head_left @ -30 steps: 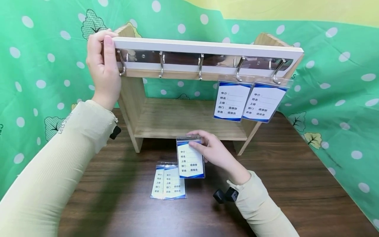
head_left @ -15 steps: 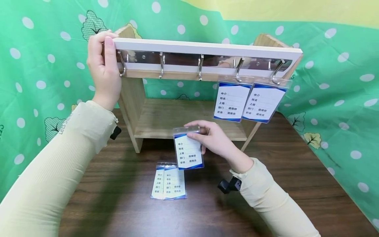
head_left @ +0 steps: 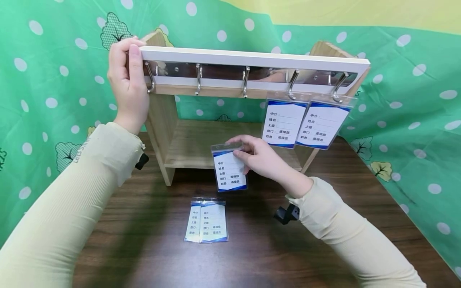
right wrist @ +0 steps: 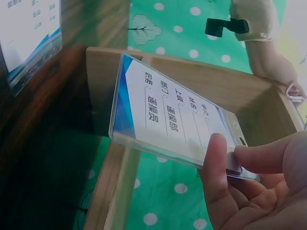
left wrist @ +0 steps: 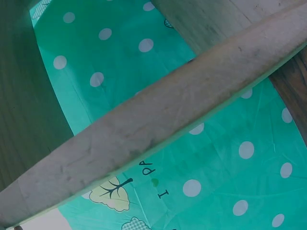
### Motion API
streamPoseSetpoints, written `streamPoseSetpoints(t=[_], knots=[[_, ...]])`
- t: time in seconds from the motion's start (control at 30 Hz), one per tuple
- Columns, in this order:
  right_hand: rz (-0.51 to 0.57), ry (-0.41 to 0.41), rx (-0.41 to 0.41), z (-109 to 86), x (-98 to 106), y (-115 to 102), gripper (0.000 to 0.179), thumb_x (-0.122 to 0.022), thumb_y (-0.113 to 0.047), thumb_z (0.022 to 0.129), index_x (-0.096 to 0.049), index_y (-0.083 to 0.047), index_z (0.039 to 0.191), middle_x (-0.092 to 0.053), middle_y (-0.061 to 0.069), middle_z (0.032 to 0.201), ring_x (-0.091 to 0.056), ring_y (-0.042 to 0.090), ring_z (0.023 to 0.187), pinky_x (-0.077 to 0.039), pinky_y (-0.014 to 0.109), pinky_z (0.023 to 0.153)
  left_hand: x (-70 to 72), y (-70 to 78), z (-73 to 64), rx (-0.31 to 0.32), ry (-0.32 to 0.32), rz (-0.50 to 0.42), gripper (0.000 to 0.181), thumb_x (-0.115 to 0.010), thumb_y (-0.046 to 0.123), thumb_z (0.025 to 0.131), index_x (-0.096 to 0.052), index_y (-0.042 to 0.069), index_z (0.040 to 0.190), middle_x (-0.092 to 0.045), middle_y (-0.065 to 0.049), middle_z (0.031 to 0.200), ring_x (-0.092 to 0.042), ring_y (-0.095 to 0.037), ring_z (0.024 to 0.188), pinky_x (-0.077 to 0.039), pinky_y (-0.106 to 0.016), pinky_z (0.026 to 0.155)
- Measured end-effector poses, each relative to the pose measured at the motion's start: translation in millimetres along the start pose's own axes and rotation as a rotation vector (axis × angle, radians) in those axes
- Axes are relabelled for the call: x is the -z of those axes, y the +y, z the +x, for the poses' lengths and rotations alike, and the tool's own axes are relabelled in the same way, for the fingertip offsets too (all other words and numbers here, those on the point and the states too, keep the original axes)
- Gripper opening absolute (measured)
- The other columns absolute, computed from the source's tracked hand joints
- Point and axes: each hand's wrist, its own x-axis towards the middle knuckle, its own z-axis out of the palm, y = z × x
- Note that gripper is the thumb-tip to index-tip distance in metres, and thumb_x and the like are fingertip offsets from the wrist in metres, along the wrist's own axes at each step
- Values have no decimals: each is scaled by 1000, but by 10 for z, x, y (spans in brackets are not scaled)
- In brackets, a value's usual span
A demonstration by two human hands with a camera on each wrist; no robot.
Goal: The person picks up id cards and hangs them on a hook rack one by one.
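Observation:
My right hand (head_left: 262, 157) pinches a clear plastic badge holder (head_left: 230, 172) by its upper right edge, thumb in front. The badge is raised in front of the shelf's lower board. In the right wrist view its slotted top end (right wrist: 235, 125) lies near my fingers. My left hand (head_left: 126, 80) grips the left end of the white-edged hook rack (head_left: 223, 53), thumb on the front and fingers behind. Several metal hooks (head_left: 245, 82) line the rack. On the two rightmost hang a badge (head_left: 284, 124) and another badge (head_left: 320, 126), slightly overlapping. The three hooks to the left carry nothing.
Overlapping badges (head_left: 212, 222) lie on the dark wooden table (head_left: 151, 256) before the wooden shelf (head_left: 216, 138). Green dotted cloth (head_left: 50, 116) surrounds the table at the back and sides. The left wrist view shows a wooden bar (left wrist: 158, 117) against the cloth.
My right hand has lifted the badge up and away from those on the table, toward the shelf. My left hand keeps its grip on the rack's end.

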Motion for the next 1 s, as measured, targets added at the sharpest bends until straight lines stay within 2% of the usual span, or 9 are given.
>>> streamPoseSetpoints(t=[0.27,0.73,1.0], knots=[[30,-28,-77,60,49,26,33,-54,-8,101,-57,-11,133,-72,18,105,-62,21,58,-56,31,54,-9,76,-20,19,9,-6,22,-43,6,101,-65,6,104,-55,17,100,-53,-12,119,-37,-22,107],[57,7,-113,131,27,136,32,-60,-12,98,-59,-5,129,-72,21,103,-61,17,53,-57,31,53,-4,-22,11,-14,-9,12,22,-43,6,102,-64,7,104,-57,14,104,-53,-11,121,-35,-22,110],[30,44,-107,162,-79,220,31,-60,-13,98,-60,-4,128,-71,19,103,-61,16,55,-56,29,53,-14,61,-17,3,1,17,22,-42,6,101,-64,4,104,-55,17,102,-52,-9,119,-36,-21,109]])
